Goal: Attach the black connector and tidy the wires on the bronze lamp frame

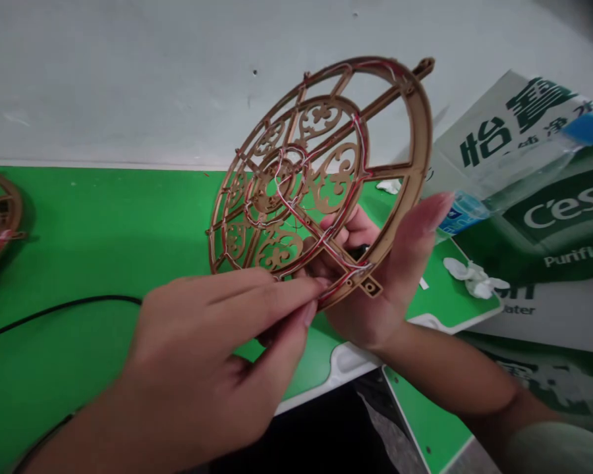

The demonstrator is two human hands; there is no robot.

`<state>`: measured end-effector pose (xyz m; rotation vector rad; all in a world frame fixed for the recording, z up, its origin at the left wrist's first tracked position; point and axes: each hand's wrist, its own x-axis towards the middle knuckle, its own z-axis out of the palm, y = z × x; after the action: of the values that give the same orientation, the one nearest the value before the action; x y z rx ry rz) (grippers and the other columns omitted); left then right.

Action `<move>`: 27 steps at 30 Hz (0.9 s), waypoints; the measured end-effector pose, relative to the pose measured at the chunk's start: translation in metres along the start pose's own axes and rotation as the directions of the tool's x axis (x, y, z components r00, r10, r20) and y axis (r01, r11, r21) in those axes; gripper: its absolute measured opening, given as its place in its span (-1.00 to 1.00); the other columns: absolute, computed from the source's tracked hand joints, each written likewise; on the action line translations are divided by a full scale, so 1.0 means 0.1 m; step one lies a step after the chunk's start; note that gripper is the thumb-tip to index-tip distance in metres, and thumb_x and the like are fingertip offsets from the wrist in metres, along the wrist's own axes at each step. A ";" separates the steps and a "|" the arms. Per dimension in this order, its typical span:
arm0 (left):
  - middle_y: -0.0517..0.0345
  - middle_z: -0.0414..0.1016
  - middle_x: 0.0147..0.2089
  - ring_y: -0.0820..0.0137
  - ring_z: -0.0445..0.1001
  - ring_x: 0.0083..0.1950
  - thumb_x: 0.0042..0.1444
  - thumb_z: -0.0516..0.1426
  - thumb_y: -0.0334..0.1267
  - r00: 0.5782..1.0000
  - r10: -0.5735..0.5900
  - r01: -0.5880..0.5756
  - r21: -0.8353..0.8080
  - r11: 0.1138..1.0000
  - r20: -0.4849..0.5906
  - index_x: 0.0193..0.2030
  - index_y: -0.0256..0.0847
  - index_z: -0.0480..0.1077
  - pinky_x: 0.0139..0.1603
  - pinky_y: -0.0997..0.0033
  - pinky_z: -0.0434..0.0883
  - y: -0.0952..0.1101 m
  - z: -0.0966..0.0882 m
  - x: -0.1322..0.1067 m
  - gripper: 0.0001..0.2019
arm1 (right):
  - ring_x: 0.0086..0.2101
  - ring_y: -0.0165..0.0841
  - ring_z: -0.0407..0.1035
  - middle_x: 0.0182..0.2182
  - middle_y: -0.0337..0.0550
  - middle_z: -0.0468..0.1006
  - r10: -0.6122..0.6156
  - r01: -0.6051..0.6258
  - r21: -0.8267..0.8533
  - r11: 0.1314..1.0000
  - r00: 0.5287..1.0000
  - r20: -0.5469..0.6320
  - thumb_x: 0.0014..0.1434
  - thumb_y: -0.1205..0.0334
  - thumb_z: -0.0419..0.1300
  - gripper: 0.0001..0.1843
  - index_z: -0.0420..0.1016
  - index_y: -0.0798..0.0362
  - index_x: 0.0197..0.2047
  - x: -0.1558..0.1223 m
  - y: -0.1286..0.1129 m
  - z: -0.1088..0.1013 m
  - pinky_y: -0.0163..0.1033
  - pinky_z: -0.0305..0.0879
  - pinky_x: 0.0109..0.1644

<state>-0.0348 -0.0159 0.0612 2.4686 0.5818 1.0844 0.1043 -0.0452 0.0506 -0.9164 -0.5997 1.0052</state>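
Note:
A round brown openwork frame [415, 138], with spokes, scroll ornaments and a screw-holed tab, is held tilted above the table. Red and white wires [363, 148] run along its rings and spokes. Behind its lower right part my right hand [375, 296] supports it, thumb up outside the rim and fingers curled at the back. A small black object [358, 251] shows by those fingers; its kind is unclear. My left hand [212, 349] is closed, with thumb and fingertips pinched at the lower rim beside the wire. Whether they grip rim or wire is hidden.
A second brown round frame [14, 204] lies at the left on the green table [103, 237]. A black cable [79, 301] crosses nearby. At the right are printed cartons [563, 217], a clear plastic bottle [467, 210] and crumpled tissue [474, 276]. Behind is a pale wall [128, 79].

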 end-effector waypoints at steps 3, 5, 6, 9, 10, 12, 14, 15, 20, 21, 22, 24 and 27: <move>0.45 0.67 -0.25 0.71 0.59 -0.31 0.17 0.17 -0.39 0.999 0.050 -0.051 0.043 0.998 0.020 -0.14 -0.04 0.51 -0.28 0.72 0.43 -0.02 -0.04 0.01 -0.82 | -0.60 -0.43 0.15 -0.65 -0.31 0.26 -0.111 0.106 0.084 0.991 0.992 0.059 0.10 -0.48 0.14 -0.36 0.44 0.00 -0.41 -0.03 0.03 -0.01 -0.36 0.14 -0.57; 0.43 0.67 -0.23 0.67 0.61 -0.29 0.16 0.16 -0.41 0.995 0.095 -0.095 0.064 0.993 0.006 -0.16 -0.05 0.51 -0.28 0.66 0.46 -0.01 -0.05 0.02 -0.82 | -0.63 -0.41 0.18 -0.66 -0.31 0.30 -0.109 0.102 0.104 0.989 0.992 0.058 0.05 -0.42 0.24 -0.42 0.49 -0.02 -0.40 -0.05 0.02 0.00 -0.35 0.14 -0.64; 0.41 0.67 -0.23 0.65 0.61 -0.30 0.16 0.17 -0.41 0.992 0.123 -0.121 0.071 0.990 -0.014 -0.19 -0.08 0.52 -0.27 0.63 0.47 0.00 -0.06 0.02 -0.83 | -0.65 -0.42 0.19 -0.66 -0.32 0.33 -0.074 0.069 0.107 0.992 0.996 0.049 -0.04 -0.39 0.33 -0.44 0.49 -0.01 -0.41 -0.06 0.00 0.01 -0.36 0.13 -0.67; 0.37 0.67 -0.26 0.61 0.61 -0.31 0.13 0.20 -0.41 0.983 0.174 -0.169 0.085 0.982 -0.056 -0.23 -0.14 0.54 -0.25 0.60 0.50 0.01 -0.06 0.02 -0.88 | -0.68 -0.45 0.20 -0.68 -0.34 0.35 0.032 -0.032 0.118 0.993 0.999 0.003 -0.29 -0.28 0.50 -0.41 0.46 0.03 -0.47 -0.06 -0.08 0.05 -0.38 0.12 -0.70; 0.36 0.67 -0.25 0.60 0.62 -0.29 0.13 0.21 -0.41 0.983 0.172 -0.167 0.090 0.982 -0.057 -0.22 -0.14 0.55 -0.23 0.60 0.51 0.01 -0.06 0.02 -0.88 | -0.69 -0.46 0.19 -0.70 -0.35 0.34 0.043 -0.042 0.119 0.992 0.999 0.001 -0.30 -0.27 0.51 -0.41 0.46 0.04 -0.47 -0.06 -0.10 0.06 -0.38 0.12 -0.71; 0.39 0.67 -0.22 0.62 0.62 -0.25 0.16 0.19 -0.40 0.989 0.145 -0.140 0.102 0.985 -0.036 -0.19 -0.11 0.54 -0.18 0.61 0.51 0.01 -0.05 0.01 -0.86 | -0.72 -0.46 0.18 -0.70 -0.36 0.32 0.018 -0.019 0.109 0.994 1.000 0.011 -0.24 -0.28 0.49 -0.42 0.45 0.04 -0.47 -0.05 -0.11 0.07 -0.38 0.11 -0.74; 0.44 0.67 -0.19 0.65 0.62 -0.22 0.22 0.16 -0.37 0.991 0.135 -0.132 0.115 0.985 -0.019 -0.16 -0.06 0.52 -0.14 0.62 0.50 -0.01 -0.04 -0.01 -0.85 | -0.72 -0.47 0.18 -0.69 -0.36 0.31 -0.025 0.023 0.101 0.995 0.999 0.020 -0.21 -0.25 0.49 -0.44 0.42 0.05 -0.49 -0.03 -0.11 0.07 -0.37 0.13 -0.76; 0.46 0.67 -0.19 0.66 0.62 -0.20 0.24 0.14 -0.35 0.991 0.134 -0.132 0.126 0.983 -0.009 -0.15 -0.04 0.51 -0.12 0.61 0.49 -0.01 -0.04 -0.01 -0.85 | -0.72 -0.48 0.17 -0.68 -0.36 0.31 -0.042 0.039 0.096 0.995 0.999 0.020 -0.23 -0.24 0.50 -0.43 0.41 0.06 -0.50 -0.02 -0.10 0.07 -0.36 0.14 -0.76; 0.40 0.65 -0.25 0.60 0.59 -0.26 0.27 0.12 -0.31 0.976 0.219 -0.211 0.278 0.937 0.003 -0.12 -0.10 0.47 -0.26 0.44 0.42 -0.04 -0.06 -0.08 -0.88 | -0.71 -0.50 0.20 -0.65 -0.35 0.32 -0.148 0.146 0.042 0.988 0.987 0.054 -0.08 -0.28 0.43 -0.43 0.41 0.09 -0.46 -0.01 -0.03 0.04 -0.38 0.18 -0.73; 0.35 0.64 -0.27 0.55 0.59 -0.28 0.28 0.10 -0.32 0.969 0.245 -0.243 0.314 0.918 0.034 -0.08 -0.13 0.46 -0.31 0.39 0.40 -0.06 -0.07 -0.10 -0.85 | -0.70 -0.50 0.20 -0.65 -0.35 0.32 -0.167 0.166 0.025 0.986 0.984 0.059 -0.03 -0.29 0.40 -0.43 0.42 0.09 -0.44 -0.02 -0.02 0.03 -0.39 0.19 -0.72; 0.29 0.63 -0.26 0.48 0.59 -0.28 0.29 0.06 -0.32 0.956 0.286 -0.292 0.349 0.890 0.071 -0.04 -0.17 0.44 -0.34 0.34 0.40 -0.07 -0.09 -0.12 -0.82 | -0.69 -0.51 0.19 -0.65 -0.35 0.31 -0.183 0.182 0.016 0.983 0.981 0.061 0.00 -0.30 0.37 -0.43 0.43 0.09 -0.42 -0.03 -0.01 0.02 -0.40 0.19 -0.70; 0.17 0.62 -0.22 0.36 0.59 -0.27 0.29 -0.01 -0.32 0.927 0.333 -0.374 0.384 0.844 0.172 0.02 -0.23 0.41 -0.41 0.29 0.42 -0.08 -0.12 -0.14 -0.75 | -0.67 -0.52 0.19 -0.65 -0.37 0.30 -0.202 0.201 0.026 0.979 0.977 0.068 0.04 -0.27 0.36 -0.46 0.43 0.08 -0.39 -0.04 0.01 0.01 -0.42 0.22 -0.65; 0.07 0.60 -0.24 0.28 0.60 -0.29 0.24 -0.03 -0.37 0.893 0.374 -0.446 0.388 0.807 0.249 -0.04 -0.31 0.38 -0.40 0.27 0.51 -0.07 -0.13 -0.11 -0.76 | -0.63 -0.55 0.21 -0.61 -0.38 0.33 -0.227 0.221 0.070 0.973 0.968 0.103 0.14 -0.20 0.33 -0.54 0.42 0.06 -0.33 -0.05 0.03 0.00 -0.45 0.25 -0.58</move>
<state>-0.0532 -0.0128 0.0596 3.1532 0.2544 0.9621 0.1006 -0.0494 0.0475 -0.7263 -0.7462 0.8680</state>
